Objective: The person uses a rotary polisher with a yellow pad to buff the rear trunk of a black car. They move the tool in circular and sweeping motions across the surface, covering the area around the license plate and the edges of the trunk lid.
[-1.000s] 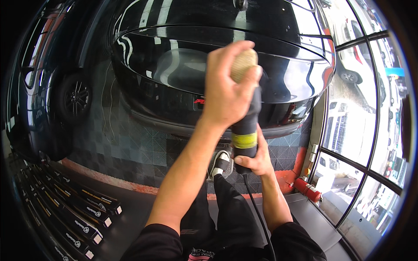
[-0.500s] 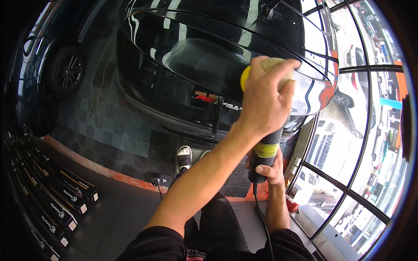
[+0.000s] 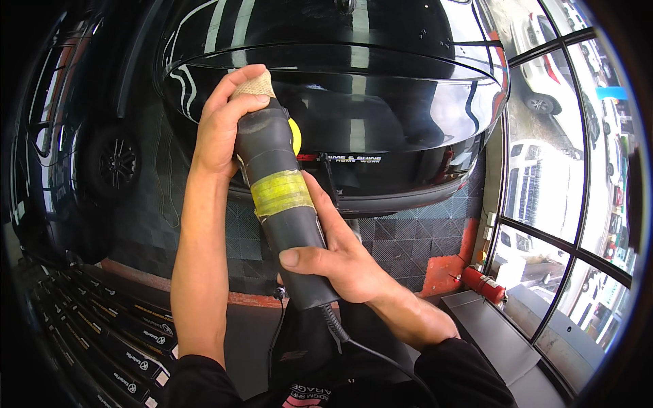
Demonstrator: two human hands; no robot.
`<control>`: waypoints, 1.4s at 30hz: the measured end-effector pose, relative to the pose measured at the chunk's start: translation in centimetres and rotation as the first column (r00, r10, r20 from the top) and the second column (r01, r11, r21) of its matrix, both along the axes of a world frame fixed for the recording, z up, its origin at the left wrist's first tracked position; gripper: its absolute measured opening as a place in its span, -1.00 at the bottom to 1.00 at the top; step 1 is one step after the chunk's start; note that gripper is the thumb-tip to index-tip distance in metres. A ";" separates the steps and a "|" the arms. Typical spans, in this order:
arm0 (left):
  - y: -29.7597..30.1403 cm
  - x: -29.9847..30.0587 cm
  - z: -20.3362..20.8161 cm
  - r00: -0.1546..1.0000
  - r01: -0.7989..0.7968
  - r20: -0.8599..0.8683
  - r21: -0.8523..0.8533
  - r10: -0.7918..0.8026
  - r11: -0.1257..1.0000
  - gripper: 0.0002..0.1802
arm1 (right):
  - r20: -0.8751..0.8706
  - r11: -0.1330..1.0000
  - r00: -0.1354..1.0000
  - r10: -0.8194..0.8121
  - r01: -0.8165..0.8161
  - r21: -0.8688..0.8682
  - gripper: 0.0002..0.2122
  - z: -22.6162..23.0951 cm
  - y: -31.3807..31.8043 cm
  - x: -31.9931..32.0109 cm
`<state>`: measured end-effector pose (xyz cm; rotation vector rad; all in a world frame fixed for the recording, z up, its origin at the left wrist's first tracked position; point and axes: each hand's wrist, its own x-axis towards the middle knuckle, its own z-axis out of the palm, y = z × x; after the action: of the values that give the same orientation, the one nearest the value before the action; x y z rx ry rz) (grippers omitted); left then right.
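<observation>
A black corded polisher (image 3: pixel 269 146) is in both my hands, tilted with its head up and to the left. My left hand (image 3: pixel 219 132) closes round the head, which is wrapped in beige mesh (image 3: pixel 256 86). My right hand (image 3: pixel 343 262) grips the lower body, thumb on top, below a band of yellow tape (image 3: pixel 282 192). A yellow pad (image 3: pixel 296 137) shows only its edge beyond the tool's right side. Behind it stands the rear of a glossy black car (image 3: pixel 401 112); whether the pad touches the bodywork cannot be seen.
The power cord (image 3: pixel 381 355) runs down past my right forearm. Long boxes (image 3: pixel 102 340) lie stacked at lower left, below another dark car (image 3: pixel 58 156). A red fire extinguisher (image 3: pixel 484 284) is beside the framed windows (image 3: pixel 578 149) at right. Dark tiles (image 3: pixel 408 245) cover the floor.
The polisher has swung from the right side of the car's rear to the left, with both hands still on it. My left arm now reaches straight up instead of across, and the view has shifted.
</observation>
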<state>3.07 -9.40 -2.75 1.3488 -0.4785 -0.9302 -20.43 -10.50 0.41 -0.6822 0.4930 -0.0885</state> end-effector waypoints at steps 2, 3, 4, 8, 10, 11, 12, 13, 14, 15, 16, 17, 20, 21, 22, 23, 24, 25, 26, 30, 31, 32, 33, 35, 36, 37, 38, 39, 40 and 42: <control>-0.6 -0.6 -0.3 1.000 0.015 -0.016 -0.016 -0.015 1.000 -0.49 | -0.009 0.999 0.999 -0.032 0.032 0.001 0.05 0.2 0.2 -0.8; -0.6 -1.0 -0.5 0.999 0.023 -0.031 -0.025 -0.023 0.999 -0.51 | -0.009 0.999 0.999 -0.038 0.038 -0.005 0.04 0.0 0.3 -1.3; -0.7 -1.4 -0.7 0.998 0.030 -0.046 -0.034 -0.032 0.999 -0.53 | -0.009 0.999 0.999 -0.043 0.043 -0.014 0.03 0.0 0.3 -1.7; -1.7 -4.0 -1.2 0.995 0.038 -0.089 -0.074 -0.045 0.997 -0.59 | -0.001 0.992 0.992 -0.127 0.127 0.022 0.02 0.5 0.5 -3.7; -2.1 -4.3 -1.2 0.992 0.054 -0.112 -0.083 -0.063 0.995 -0.60 | -0.001 0.988 0.990 -0.141 0.141 0.068 0.02 0.8 0.4 -4.1; -2.1 -3.9 -1.3 0.992 0.049 -0.108 -0.090 -0.058 0.995 -0.60 | 0.000 0.985 0.989 -0.146 0.146 0.093 0.02 0.7 0.4 -4.0; -2.2 -3.7 -1.3 0.993 0.043 -0.103 -0.100 -0.054 0.994 -0.60 | 0.006 0.983 0.989 -0.145 0.143 0.116 0.02 0.6 0.0 -3.7; -2.0 -3.1 -1.1 0.992 0.049 -0.108 -0.100 -0.060 0.994 -0.60 | 0.012 0.981 0.990 -0.142 0.139 0.138 0.02 0.4 -0.3 -3.3; -1.8 -2.6 -1.0 0.995 0.024 -0.097 -0.089 -0.033 0.996 -0.60 | 0.017 0.983 0.991 -0.131 0.128 0.130 0.02 0.4 -0.6 -2.8; -1.6 -1.9 -0.8 0.994 0.024 -0.107 -0.077 -0.032 0.997 -0.60 | 0.025 0.986 0.993 -0.119 0.115 0.122 0.02 0.4 -0.8 -2.2; -1.5 -1.5 -0.8 0.993 0.025 -0.117 -0.064 -0.032 0.998 -0.60 | 0.032 0.988 0.994 -0.107 0.103 0.114 0.02 0.5 -0.8 -1.9; -1.6 -1.5 -1.0 0.993 0.009 -0.119 -0.068 -0.017 0.998 -0.60 | 0.027 0.987 0.992 -0.122 0.119 0.106 0.02 0.4 -0.7 -2.0; -2.0 -2.8 -0.8 0.995 0.007 -0.100 -0.080 -0.015 0.997 -0.60 | 0.011 0.986 0.990 -0.139 0.137 0.096 0.03 0.7 -0.6 -2.5; -2.2 -3.1 -0.7 0.988 0.051 -0.142 -0.084 -0.062 0.995 -0.60 | -0.005 0.984 0.990 -0.143 0.143 0.102 0.03 1.0 -0.7 -3.0; -2.6 -3.5 -1.2 0.990 0.034 -0.133 -0.112 -0.049 0.993 -0.60 | -0.021 0.983 0.989 -0.148 0.149 0.108 0.02 1.4 -0.8 -3.6; -2.9 -3.8 -1.3 0.990 0.047 -0.125 -0.100 -0.059 0.994 -0.60 | -0.036 0.981 0.988 -0.152 0.155 0.114 0.02 1.7 -1.0 -3.9; -3.2 -4.3 -1.3 0.990 0.064 -0.119 -0.085 -0.074 0.994 -0.59 | -0.036 0.980 0.986 -0.160 0.163 0.113 0.02 1.6 -1.0 -4.2; -3.4 -4.6 -1.2 0.991 0.058 -0.116 -0.079 -0.067 0.995 -0.59 | -0.035 0.979 0.985 -0.167 0.170 0.112 0.02 1.5 -1.1 -4.3; -3.4 -4.4 -1.0 0.991 0.057 -0.119 -0.075 -0.065 0.996 -0.59 | -0.034 0.978 0.984 -0.173 0.176 0.112 0.01 1.4 -1.1 -4.4; -3.4 -4.4 -0.5 0.990 0.041 -0.130 -0.063 -0.049 0.997 -0.58 | -0.073 0.984 0.984 -0.164 0.168 0.059 -0.02 1.4 -1.4 -4.0; -3.4 -4.6 -0.6 0.991 0.040 -0.127 -0.063 -0.048 0.997 -0.59 | -0.067 0.983 0.985 -0.162 0.167 0.075 -0.01 1.2 -1.4 -4.2; -3.5 -4.8 -0.6 0.991 0.038 -0.125 -0.064 -0.046 0.997 -0.59 | -0.061 0.982 0.985 -0.160 0.166 0.092 -0.01 1.1 -1.3 -4.5; -3.7 -5.1 -0.7 0.992 0.038 -0.118 -0.067 -0.046 0.997 -0.60 | -0.053 0.978 0.983 -0.173 0.178 0.109 0.00 1.2 -1.3 -4.8; -4.0 -5.4 -0.9 0.993 0.059 -0.101 -0.048 -0.064 0.997 -0.60 | -0.039 0.969 0.980 -0.196 0.200 0.144 0.00 1.5 -1.3 -5.2; -4.4 -5.9 -0.8 0.993 0.055 -0.097 -0.052 -0.060 0.997 -0.60 | -0.031 0.968 0.980 -0.195 0.197 0.157 0.00 1.3 -1.4 -5.2; -4.5 -5.7 -0.7 0.994 0.062 -0.089 -0.048 -0.066 0.997 -0.60 | -0.023 0.966 0.981 -0.193 0.194 0.172 -0.01 1.0 -1.4 -5.2; -4.4 -5.2 -0.6 0.994 0.067 -0.081 -0.043 -0.071 0.997 -0.60 | -0.023 0.968 0.982 -0.186 0.187 0.168 0.00 1.0 -1.5 -5.0; -4.2 -4.7 -0.6 0.995 0.073 -0.070 -0.033 -0.075 0.997 -0.60 | -0.021 0.969 0.983 -0.181 0.182 0.168 0.00 0.9 -1.6 -4.8; -3.9 -4.1 -0.5 0.994 0.078 -0.079 -0.047 -0.081 0.996 -0.59 | -0.027 0.973 0.985 -0.173 0.175 0.149 0.00 1.0 -1.6 -4.1; -3.2 -3.6 -0.2 0.997 0.030 -0.069 -0.027 -0.032 0.999 -0.58 | -0.040 0.978 0.987 -0.153 0.157 0.136 0.00 1.1 -1.5 -3.6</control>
<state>-0.53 -12.61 -2.98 1.2848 -0.4575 -0.9900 -24.08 -12.04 1.53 -0.5088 0.5752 -0.1896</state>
